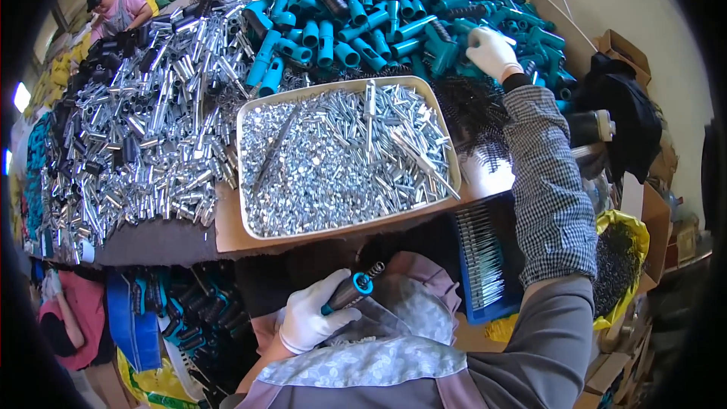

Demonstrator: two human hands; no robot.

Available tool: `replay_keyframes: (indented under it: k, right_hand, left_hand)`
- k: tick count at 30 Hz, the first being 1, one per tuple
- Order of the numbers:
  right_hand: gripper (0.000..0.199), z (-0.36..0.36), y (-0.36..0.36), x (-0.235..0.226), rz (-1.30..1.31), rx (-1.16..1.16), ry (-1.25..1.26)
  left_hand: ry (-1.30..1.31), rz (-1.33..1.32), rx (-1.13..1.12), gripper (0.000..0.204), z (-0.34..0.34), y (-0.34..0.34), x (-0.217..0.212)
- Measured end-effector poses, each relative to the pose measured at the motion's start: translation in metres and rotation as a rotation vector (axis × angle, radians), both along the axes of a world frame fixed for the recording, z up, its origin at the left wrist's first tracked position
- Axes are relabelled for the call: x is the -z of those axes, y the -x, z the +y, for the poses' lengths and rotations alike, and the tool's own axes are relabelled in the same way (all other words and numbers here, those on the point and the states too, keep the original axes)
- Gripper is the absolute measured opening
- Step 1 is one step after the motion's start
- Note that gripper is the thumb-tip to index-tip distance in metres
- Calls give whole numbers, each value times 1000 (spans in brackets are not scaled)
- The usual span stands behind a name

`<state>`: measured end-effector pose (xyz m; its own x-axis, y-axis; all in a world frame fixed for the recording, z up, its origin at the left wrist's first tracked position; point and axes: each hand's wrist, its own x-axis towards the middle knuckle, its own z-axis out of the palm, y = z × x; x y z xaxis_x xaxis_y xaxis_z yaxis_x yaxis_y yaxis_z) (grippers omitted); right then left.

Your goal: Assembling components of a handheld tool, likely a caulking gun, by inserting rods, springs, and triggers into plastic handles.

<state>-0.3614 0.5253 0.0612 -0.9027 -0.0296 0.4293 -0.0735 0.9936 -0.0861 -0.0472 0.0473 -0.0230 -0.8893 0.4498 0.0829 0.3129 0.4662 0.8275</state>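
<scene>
Your left hand (309, 320) grips a teal-and-black handle (350, 292) low over your lap, fingers wrapped around its black end so the teal collar and the small spring at its tip point up and away from you, free to be worked on. Your right hand (492, 53) stretches far across the bench into the heap of teal handles (379, 19); its gloved fingers curl down onto one piece, though you cannot tell whether they have closed on it. Black springs (473, 110) lie just beside that wrist. Between your hands sits a shallow beige tray (242, 174) full of small bright metal pins and nuts, set nearest to you. To your left, a broad pile of silvery metal tubes (144, 144) covers the worktable (227, 238). A blue bin (485, 310) sits below the edge, and other people work at the far side of this crowded workshop.
</scene>
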Motion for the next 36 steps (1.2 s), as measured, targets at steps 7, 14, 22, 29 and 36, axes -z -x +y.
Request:
replay_keyframes:
  k: [7, 14, 22, 29, 36]
  right_hand:
    - [26, -28, -80, -48, 129, -502, 433]
    - [64, -155, -269, -18, 6, -552, 926]
    - [59, -232, -367, 56, -238, -426, 956]
    - [57, -242, -364, 40, -37, -520, 532]
    - [83, -243, -355, 32, -413, -717, 620]
  left_hand:
    - [-21, 17, -81, 65, -10, -36, -25]
    - [-52, 20, -201, 67, -33, -55, -38]
    - [117, 190, -127, 66, -56, -53, -25]
    - [216, 370, -119, 64, -69, -63, -23]
    - [191, 75, 10, 63, -80, -58, -30]
